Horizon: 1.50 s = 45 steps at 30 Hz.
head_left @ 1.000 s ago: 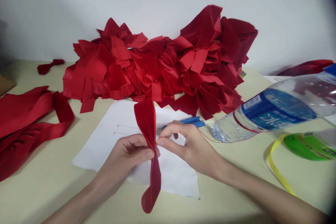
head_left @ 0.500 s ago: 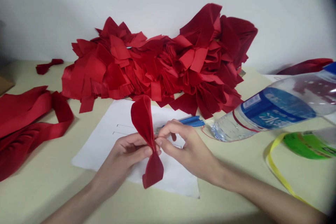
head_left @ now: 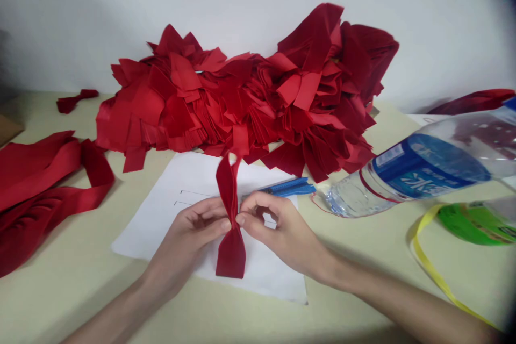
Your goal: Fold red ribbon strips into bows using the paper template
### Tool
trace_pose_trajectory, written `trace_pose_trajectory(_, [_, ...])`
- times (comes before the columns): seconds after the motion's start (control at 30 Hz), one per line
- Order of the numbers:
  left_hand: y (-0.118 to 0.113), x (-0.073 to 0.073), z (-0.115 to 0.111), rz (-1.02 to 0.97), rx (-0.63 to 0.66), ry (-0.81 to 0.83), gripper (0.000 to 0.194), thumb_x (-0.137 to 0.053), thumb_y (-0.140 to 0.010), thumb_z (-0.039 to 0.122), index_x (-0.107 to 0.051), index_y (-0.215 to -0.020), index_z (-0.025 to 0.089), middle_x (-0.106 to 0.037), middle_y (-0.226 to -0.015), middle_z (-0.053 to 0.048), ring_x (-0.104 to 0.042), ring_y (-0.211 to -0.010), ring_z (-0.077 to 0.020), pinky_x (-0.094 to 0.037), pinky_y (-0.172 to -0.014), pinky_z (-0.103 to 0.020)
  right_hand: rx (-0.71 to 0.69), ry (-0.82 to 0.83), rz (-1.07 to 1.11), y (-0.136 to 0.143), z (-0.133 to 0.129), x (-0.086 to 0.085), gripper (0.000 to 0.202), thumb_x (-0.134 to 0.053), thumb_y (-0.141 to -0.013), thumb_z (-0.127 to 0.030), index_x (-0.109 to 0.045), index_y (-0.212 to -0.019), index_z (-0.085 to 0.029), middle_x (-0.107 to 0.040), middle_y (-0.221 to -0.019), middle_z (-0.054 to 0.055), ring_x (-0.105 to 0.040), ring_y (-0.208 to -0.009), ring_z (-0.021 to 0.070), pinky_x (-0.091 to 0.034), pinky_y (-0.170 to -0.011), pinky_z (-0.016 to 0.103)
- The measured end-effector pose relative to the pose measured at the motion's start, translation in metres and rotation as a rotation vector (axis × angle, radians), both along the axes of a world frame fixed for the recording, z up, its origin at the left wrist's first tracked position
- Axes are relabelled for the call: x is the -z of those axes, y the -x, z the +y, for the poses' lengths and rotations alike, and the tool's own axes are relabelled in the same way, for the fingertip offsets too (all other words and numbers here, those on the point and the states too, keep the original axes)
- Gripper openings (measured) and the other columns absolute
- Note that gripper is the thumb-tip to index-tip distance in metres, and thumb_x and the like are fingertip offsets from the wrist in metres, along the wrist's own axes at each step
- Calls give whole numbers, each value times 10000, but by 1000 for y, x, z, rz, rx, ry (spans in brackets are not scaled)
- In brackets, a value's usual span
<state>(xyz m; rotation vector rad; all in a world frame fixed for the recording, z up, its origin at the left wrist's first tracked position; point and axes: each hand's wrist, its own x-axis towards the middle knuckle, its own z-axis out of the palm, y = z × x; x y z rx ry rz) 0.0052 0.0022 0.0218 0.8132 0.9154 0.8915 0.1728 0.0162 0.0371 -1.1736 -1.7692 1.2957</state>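
A red ribbon bow (head_left: 231,250), pinched narrow at its middle, stands upright over a white paper sheet (head_left: 161,220). My left hand (head_left: 193,231) grips its middle from the left between thumb and fingers. From the right, my right hand (head_left: 274,220) pinches at the same narrow middle, thumb and forefinger together. Behind my right hand lies a blue tool (head_left: 292,187), partly hidden. Whether a thread runs round the middle is too small to tell.
A large heap of red ribbon pieces (head_left: 242,97) sits against the wall. Red ribbon (head_left: 92,172) lies left, a small bow (head_left: 76,99) behind it. Right are a lying bottle (head_left: 427,166), a green-labelled item (head_left: 475,221) and a yellow strap (head_left: 431,263).
The bow has turned between my fingers, its upper loop now narrower and its lower end straighter. My hands remain at its middle, with the right hand slightly lower.
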Motion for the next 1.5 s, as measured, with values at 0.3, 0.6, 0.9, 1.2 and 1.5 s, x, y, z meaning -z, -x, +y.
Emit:
trace_pose_trajectory(0.3, [4, 4, 1, 137, -36, -48, 109, -683, -731, 208, -706, -838, 203, -697, -814, -7, -600, -813, -153, -440, -769, -234, -20, 31, 18, -1, -2, 2, 120, -514, -832, -192, -500, -715, -168, -494, -652, -61, -421, -617, 62, -323, -568, 195])
trace_pose_trajectory(0.6, [-1, -1, -2, 141, -53, -57, 86, -723, -687, 198, -668, -751, 187, -668, -738, 8, -602, -746, -144, -447, -729, -239, -28, -23, -23, 1, -1, -3, 112, -523, -817, -165, -526, -705, -160, -521, -652, -61, -434, -609, 56, -321, -546, 189])
trace_pose_trajectory(0.9, [-1, -11, -3, -54, 15, 75, 177, -637, -765, 133, -690, -909, 221, -686, -894, -9, -592, -881, -152, -422, -806, -232, -7, -7, -13, 0, -1, -4, 127, -510, -832, -182, -528, -708, -162, -528, -668, -47, -446, -628, 73, -339, -567, 201])
trace_pose_trajectory(1.2, [-2, -3, 0, -129, 31, 119, 85, -619, -780, 127, -677, -790, 188, -653, -767, -13, -587, -820, -147, -428, -816, -260, -30, -9, -77, -1, 1, -5, 132, -507, -839, -214, -515, -715, -169, -524, -665, -44, -454, -623, 77, -342, -568, 211])
trace_pose_trajectory(1.5, [-3, -8, -1, -30, 22, 47, 157, -642, -760, 162, -708, -897, 199, -700, -884, -38, -600, -846, -163, -433, -818, -256, -26, 97, 17, -6, 9, 5, 208, -631, -766, -326, -491, -741, -173, -530, -721, -38, -459, -641, 83, -369, -597, 217])
